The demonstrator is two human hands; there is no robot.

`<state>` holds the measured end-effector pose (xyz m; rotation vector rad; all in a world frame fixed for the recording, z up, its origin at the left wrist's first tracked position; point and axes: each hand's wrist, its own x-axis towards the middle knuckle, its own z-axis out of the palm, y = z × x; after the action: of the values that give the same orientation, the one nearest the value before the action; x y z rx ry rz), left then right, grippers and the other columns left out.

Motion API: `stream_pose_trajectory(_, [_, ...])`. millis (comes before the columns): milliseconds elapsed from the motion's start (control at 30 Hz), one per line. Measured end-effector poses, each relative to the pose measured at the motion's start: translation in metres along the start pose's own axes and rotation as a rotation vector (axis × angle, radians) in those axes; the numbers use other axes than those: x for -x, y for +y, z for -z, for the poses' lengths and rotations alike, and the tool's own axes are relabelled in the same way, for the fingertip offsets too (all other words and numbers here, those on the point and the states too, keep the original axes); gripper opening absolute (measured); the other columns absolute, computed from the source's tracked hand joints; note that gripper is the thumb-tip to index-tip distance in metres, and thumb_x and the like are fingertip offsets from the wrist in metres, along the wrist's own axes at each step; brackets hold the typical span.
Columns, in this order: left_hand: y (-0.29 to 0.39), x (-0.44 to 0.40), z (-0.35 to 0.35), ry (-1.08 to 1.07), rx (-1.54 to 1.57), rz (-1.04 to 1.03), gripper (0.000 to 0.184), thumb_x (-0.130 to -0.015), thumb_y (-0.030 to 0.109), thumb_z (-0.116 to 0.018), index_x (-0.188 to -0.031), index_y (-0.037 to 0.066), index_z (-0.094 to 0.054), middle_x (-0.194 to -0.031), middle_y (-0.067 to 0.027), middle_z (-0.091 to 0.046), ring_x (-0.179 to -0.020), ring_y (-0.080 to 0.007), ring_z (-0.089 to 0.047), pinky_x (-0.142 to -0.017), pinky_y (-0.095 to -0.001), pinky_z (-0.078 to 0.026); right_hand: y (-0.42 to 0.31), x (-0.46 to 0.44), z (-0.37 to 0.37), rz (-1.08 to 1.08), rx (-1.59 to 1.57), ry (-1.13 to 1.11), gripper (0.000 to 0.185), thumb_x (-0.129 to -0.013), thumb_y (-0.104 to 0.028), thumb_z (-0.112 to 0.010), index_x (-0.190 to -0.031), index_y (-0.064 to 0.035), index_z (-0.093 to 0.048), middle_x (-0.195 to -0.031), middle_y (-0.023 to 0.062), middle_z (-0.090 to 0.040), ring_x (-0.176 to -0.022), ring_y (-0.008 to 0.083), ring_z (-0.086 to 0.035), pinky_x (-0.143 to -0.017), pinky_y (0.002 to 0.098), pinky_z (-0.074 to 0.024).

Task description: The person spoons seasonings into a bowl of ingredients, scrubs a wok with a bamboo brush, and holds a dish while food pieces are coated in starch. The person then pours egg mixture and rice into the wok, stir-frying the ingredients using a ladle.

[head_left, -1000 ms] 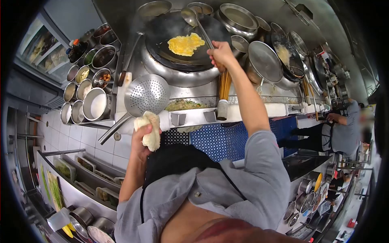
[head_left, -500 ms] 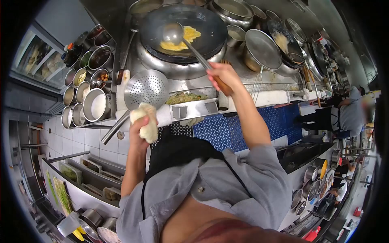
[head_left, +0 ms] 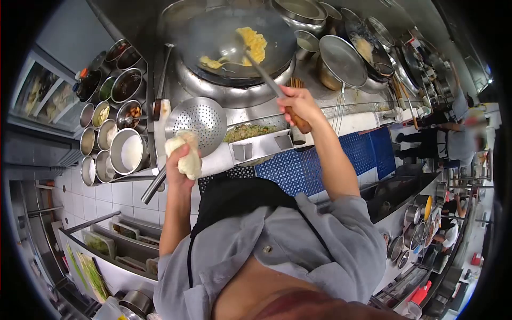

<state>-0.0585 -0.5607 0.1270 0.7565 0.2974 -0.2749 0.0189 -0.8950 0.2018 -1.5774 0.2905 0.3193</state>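
My right hand (head_left: pixel 302 106) is closed round the wooden grip of a long ladle (head_left: pixel 265 78). The ladle's bowl rests in a dark wok (head_left: pixel 200 37), blurred, among pieces of yellow scrambled egg (head_left: pixel 256 45). Light steam hazes the wok. In my left hand (head_left: pixel 178 169) is a bunched cream cloth (head_left: pixel 190 163), gripped with the fingers partly hidden behind it. Just beyond that hand lies a perforated strainer (head_left: pixel 201 120), whose metal handle slants down to the left, behind the cloth and hand.
Several metal seasoning pots (head_left: pixel 126 152) stand at the left. A mesh sieve (head_left: pixel 342 61) rests on a pot right of the wok. Before the stove runs a metal trough (head_left: pixel 261 145) with food scraps. Another person (head_left: pixel 461 144) stands at the far right.
The ladle's bowl has shifted slightly in the wok, and the egg has broken up and moved, mostly to the right. More steam shows. My left hand has lowered slightly, still holding the cloth.
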Motion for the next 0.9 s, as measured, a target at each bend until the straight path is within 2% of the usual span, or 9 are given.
stream_pose_trajectory(133, [0.004,-0.006,-0.006,-0.059,-0.017,0.033,0.043,-0.072,0.019,-0.07,-0.108,0.0,-0.055,-0.085,-0.0127,-0.062,-0.066,-0.0231,-0.063,-0.056,-0.0314,-0.053,0.009,-0.067,-0.002,0.097,0.127,0.204,0.041,-0.082,-0.002,-0.063,-0.122,0.0026,-0.053,-0.059,0.0053,-0.053,-0.041,0.0145,-0.05,-0.034,0.0314,-0.0387])
stream_pose_trajectory(233, [-0.006,-0.019,-0.023,-0.083,-0.024,0.017,0.041,-0.072,0.015,-0.07,-0.107,0.0,-0.055,-0.087,-0.0121,-0.063,-0.068,-0.0232,-0.064,-0.059,-0.0323,-0.054,-0.006,-0.094,-0.028,0.095,-0.038,0.187,0.042,-0.082,-0.001,-0.063,-0.123,0.0018,-0.053,-0.059,0.005,-0.053,-0.041,0.0146,-0.05,-0.034,0.0308,-0.039])
stream_pose_trajectory(333, [-0.008,-0.029,-0.012,-0.076,-0.054,0.052,0.041,-0.072,0.013,-0.07,-0.108,0.001,-0.055,-0.088,-0.012,-0.062,-0.07,-0.0232,-0.064,-0.06,-0.0326,-0.055,-0.008,-0.054,-0.027,0.03,-0.092,-0.03,0.046,-0.085,-0.005,-0.062,-0.13,0.0008,-0.049,-0.06,0.0023,-0.052,-0.042,0.011,-0.049,-0.035,0.0266,-0.0387])
stream_pose_trajectory(533, [-0.002,-0.035,0.001,0.06,-0.004,0.023,0.042,-0.075,0.02,-0.068,-0.112,0.005,-0.054,-0.089,-0.0104,-0.062,-0.075,-0.0227,-0.063,-0.064,-0.0335,-0.054,0.009,0.009,-0.005,-0.001,0.087,0.106,0.044,-0.085,-0.004,-0.062,-0.128,0.0012,-0.051,-0.06,0.0027,-0.052,-0.039,0.0114,-0.047,-0.033,0.0283,-0.0381])
stream_pose_trajectory(633, [-0.023,-0.09,-0.037,0.02,-0.065,0.042,0.036,-0.088,0.037,-0.058,-0.11,0.008,-0.055,-0.091,-0.008,-0.063,-0.077,-0.0215,-0.063,-0.066,-0.0324,-0.053,0.012,-0.046,-0.01,0.047,0.154,0.165,0.04,-0.084,-0.005,-0.063,-0.122,0.0018,-0.052,-0.06,0.0036,-0.053,-0.04,0.0124,-0.048,-0.034,0.0293,-0.0393])
stream_pose_trajectory(733, [-0.035,-0.148,-0.088,-0.08,-0.101,0.162,0.049,-0.093,0.058,-0.042,-0.106,0.013,-0.056,-0.093,-0.0053,-0.064,-0.079,-0.0209,-0.063,-0.064,-0.035,-0.051,0.001,-0.066,-0.033,0.063,-0.066,0.133,0.044,-0.084,-0.006,-0.064,-0.125,-0.0001,-0.05,-0.06,0.0032,-0.053,-0.042,0.0122,-0.049,-0.035,0.0293,-0.04])
stream_pose_trajectory(800, [-0.034,-0.176,-0.109,-0.079,-0.18,0.227,0.047,-0.093,0.058,-0.04,-0.105,0.016,-0.057,-0.091,-0.0038,-0.064,-0.079,-0.0213,-0.063,-0.063,-0.0387,-0.051,-0.006,-0.05,-0.034,-0.037,-0.058,-0.03,0.059,-0.084,-0.006,-0.064,-0.138,-0.001,-0.04,-0.06,0.0025,-0.052,-0.043,0.0121,-0.05,-0.037,0.0284,-0.0402])
stream_pose_trajectory(833, [-0.037,-0.199,-0.109,-0.069,-0.18,0.308,0.038,-0.094,0.051,-0.042,-0.102,0.018,-0.059,-0.093,-0.0032,-0.064,-0.083,-0.0219,-0.062,-0.064,-0.0403,-0.05,-0.008,-0.027,-0.035,-0.035,-0.018,-0.035,0.065,-0.084,-0.006,-0.064,-0.142,-0.0023,-0.035,-0.061,0.002,-0.053,-0.042,0.0117,-0.049,-0.037,0.0278,-0.0394])
stream_pose_trajectory(900, [-0.039,-0.217,-0.116,-0.072,-0.136,0.351,0.033,-0.095,0.045,-0.042,-0.1,0.017,-0.06,-0.09,-0.0037,-0.065,-0.082,-0.0228,-0.063,-0.063,-0.0405,-0.051,-0.01,0.016,-0.025,-0.047,0.058,-0.064,0.064,-0.084,-0.006,-0.064,-0.142,-0.0024,-0.037,-0.061,0.0019,-0.053,-0.042,0.0112,-0.049,-0.036,0.0275,-0.0387])
